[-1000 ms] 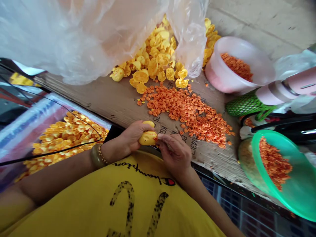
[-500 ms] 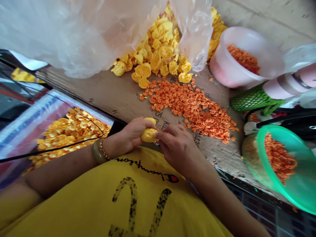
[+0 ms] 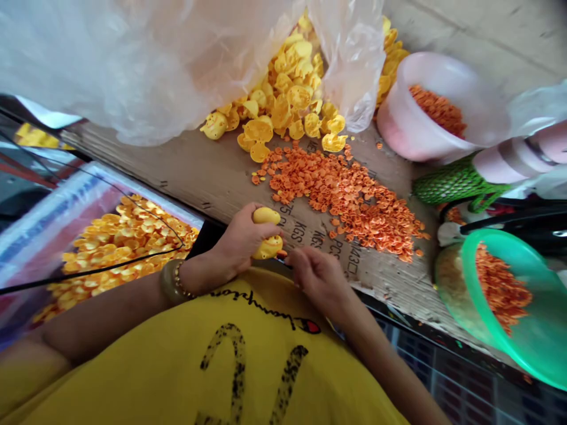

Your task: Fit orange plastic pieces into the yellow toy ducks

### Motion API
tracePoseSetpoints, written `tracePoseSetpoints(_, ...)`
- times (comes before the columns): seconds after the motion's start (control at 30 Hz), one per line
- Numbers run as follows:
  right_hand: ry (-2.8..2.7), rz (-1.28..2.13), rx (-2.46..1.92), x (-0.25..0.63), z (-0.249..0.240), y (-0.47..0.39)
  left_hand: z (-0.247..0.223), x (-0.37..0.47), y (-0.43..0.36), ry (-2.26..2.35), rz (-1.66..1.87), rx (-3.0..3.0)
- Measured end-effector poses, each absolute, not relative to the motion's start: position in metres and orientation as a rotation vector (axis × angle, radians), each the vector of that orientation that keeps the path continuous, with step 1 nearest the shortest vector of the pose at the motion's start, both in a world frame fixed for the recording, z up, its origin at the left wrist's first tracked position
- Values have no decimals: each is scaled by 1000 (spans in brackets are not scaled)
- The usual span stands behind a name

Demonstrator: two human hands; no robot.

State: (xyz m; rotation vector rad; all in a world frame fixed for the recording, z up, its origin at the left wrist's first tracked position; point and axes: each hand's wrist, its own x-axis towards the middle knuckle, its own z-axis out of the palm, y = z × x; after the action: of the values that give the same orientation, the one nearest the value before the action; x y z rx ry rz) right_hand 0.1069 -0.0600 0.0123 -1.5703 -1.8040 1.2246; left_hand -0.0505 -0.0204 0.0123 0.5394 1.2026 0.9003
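Left hand (image 3: 239,242) grip clamped round yellow duck body (image 3: 267,237), frame centre; right hand (image 3: 316,277) fingertips pinched just beside it, contents hidden; duck likely light, soft, squeezable; hold round belly; orange beak pile (image 3: 345,198) on cardboard surface (image 3: 212,177).

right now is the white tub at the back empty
No, the white tub holds a heap of small orange pieces, like the ones spread across the cardboard sheet.

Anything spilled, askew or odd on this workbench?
Orange beak pieces lie loose across the cardboard, a few strays near the white tub. Yellow duck shells spill from the plastic bag. The left hand holds a duck. Nothing looks damaged.
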Motion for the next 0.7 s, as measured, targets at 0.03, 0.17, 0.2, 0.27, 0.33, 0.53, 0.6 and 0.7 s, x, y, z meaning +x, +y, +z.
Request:
tracePoseSetpoints(0.03, -1877, 1229, -1563, 103, 13, -61, 14, -50, -21, 1207, 909, 582)
tracePoseSetpoints(0.17, -1979, 1364, -1489, 97, 15, -60, 22, -51, -25, 1175, 895, 667)
tracePoseSetpoints(0.2, -1996, 1412, -1472, 97, 17, -60, 23, -51, -26, 1162, 890, 693)
tracePoseSetpoints(0.27, -2050, 1448, -1466, 100, 19, -60, 24, -51, -27, 1156, 873, 756)
tracePoseSetpoints(0.33, -2103, 1421, -1480, 101, 20, -63, 25, -48, -29, 1157, 847, 788)
tracePoseSetpoints(0.53, -2111, 1361, -1479, 100, 17, -71, 28, -36, -29, 1167, 819, 740)
tracePoseSetpoints(0.6, -2047, 1427, -1417, 112, 16, -69, 28, -34, -26, 1146, 799, 654)
tracePoseSetpoints(0.7, -1816, 1262, -1489, 146, 6, -56, 26, -34, -19, 1102, 751, 456)
